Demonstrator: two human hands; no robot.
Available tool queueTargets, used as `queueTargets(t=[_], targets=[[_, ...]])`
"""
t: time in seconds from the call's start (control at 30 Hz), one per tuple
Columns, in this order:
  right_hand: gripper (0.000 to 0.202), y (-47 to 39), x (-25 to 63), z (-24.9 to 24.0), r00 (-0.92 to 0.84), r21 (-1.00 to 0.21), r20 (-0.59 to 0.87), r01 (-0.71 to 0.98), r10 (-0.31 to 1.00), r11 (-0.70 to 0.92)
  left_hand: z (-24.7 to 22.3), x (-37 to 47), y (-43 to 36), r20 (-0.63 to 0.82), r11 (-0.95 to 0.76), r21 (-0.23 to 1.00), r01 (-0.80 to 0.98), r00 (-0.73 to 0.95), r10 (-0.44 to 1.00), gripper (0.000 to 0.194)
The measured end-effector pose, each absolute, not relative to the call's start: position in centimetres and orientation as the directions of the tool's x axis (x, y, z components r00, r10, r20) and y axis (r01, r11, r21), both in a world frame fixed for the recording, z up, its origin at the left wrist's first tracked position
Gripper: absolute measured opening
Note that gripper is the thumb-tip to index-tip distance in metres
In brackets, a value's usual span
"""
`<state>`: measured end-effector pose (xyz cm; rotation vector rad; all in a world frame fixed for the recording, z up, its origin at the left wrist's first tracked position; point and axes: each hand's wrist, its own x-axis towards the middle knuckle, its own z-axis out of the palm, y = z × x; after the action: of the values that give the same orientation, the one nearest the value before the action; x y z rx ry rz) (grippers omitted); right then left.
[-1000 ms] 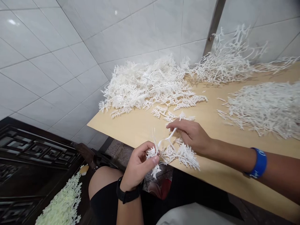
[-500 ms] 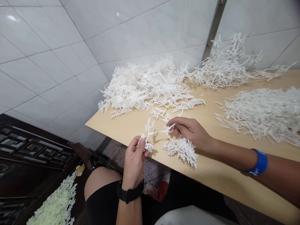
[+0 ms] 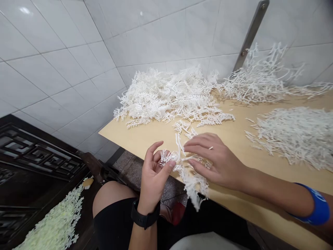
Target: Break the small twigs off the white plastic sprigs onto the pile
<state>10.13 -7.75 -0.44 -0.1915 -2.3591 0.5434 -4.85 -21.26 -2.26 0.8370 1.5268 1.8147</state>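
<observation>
From afar, I pinch a white branched sprig [image 3: 193,184] in my left hand [image 3: 153,177], over the near edge of the tan table [image 3: 122,137]. My right hand [image 3: 221,163] curves beside it (whether it grips, I cannot tell), a white heap [image 3: 166,93] lying beyond.
</observation>
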Motion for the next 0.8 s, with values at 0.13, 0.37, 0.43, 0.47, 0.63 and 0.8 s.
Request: queueTargets(t=[0.13, 0.37, 0.43, 0.47, 0.63, 0.8], targets=[[0.018, -8.1, 9.8, -0.6, -0.897, -0.662, 0.318, 0.023, 0.309, 0.749, -2.0, -4.8, -21.2, 0.069, -0.193, 0.970, -0.147, -0.596, 0.800, 0.076], [0.022, -7.7, 10.2, 0.4, -0.681, -0.764, 0.398, 0.125, 0.615, 0.633, -2.8, -4.7, -20.7, -0.060, -0.066, 0.982, -0.175, -0.626, 0.777, 0.077], [0.022, -7.6, 10.4, 0.7, -0.591, -0.745, 0.448, 0.167, 0.671, 0.645, -2.3, -4.7, -20.8, -0.047, -0.025, 0.995, -0.093, -0.693, 0.720, 0.048], [0.022, -7.6, 10.4, 0.9, -0.554, -0.729, 0.477, 0.184, 0.682, 0.659, -1.9, -4.6, -21.0, -0.019, -0.010, 0.999, -0.037, -0.704, 0.710, 0.037], [0.019, -8.4, 10.7, 1.4, -0.475, -0.567, 0.669, 0.173, 0.572, 0.806, 0.9, -2.7, -22.0, 0.109, 0.034, 0.970, 0.243, -0.552, 0.827, 0.031], [0.034, -9.9, 10.8, 1.2, -0.550, -0.404, 0.783, -0.093, 0.291, 0.910, 1.6, -0.8, -22.3, 0.082, 0.071, 0.945, 0.319, -0.442, 0.893, 0.042]])
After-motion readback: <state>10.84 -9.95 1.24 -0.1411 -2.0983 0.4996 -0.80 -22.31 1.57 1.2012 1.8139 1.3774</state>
